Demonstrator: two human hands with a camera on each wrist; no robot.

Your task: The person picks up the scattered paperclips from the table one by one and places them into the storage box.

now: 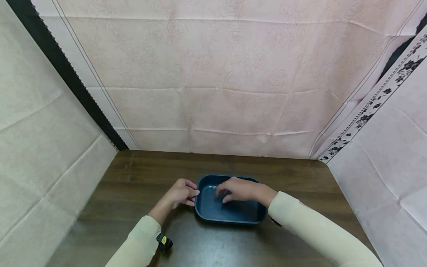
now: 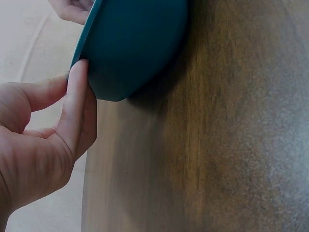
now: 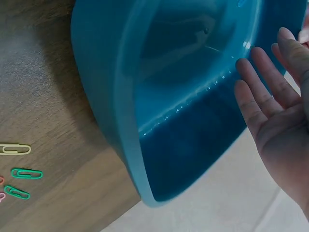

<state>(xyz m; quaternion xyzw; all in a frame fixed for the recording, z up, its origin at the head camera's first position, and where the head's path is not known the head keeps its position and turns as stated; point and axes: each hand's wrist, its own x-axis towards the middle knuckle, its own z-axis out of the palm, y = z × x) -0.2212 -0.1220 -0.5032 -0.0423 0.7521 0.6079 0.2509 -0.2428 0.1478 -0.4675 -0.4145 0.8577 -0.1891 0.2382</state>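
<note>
A blue rectangular plastic tub (image 1: 245, 213) with rounded corners stands on the wooden table. At its left end, my left hand (image 1: 182, 193) pinches the rim between thumb and fingers; the left wrist view shows that grip (image 2: 77, 77) from outside. My right hand (image 1: 242, 189) reaches over the tub, fingers bent loosely downward inside it. In the right wrist view the right hand's fingers (image 3: 263, 99) are spread apart, with nothing seen between them. A small blue shape (image 3: 241, 3) lies on the tub's floor near the top of that view.
Loose paper clips lie on the table beside the tub in the right wrist view: a yellow one (image 3: 15, 149), green ones (image 3: 26, 173), and red and pink ones cut by the frame edge. Pale patterned cloth (image 1: 213, 74) hangs behind the table (image 1: 150, 167) and along both sides.
</note>
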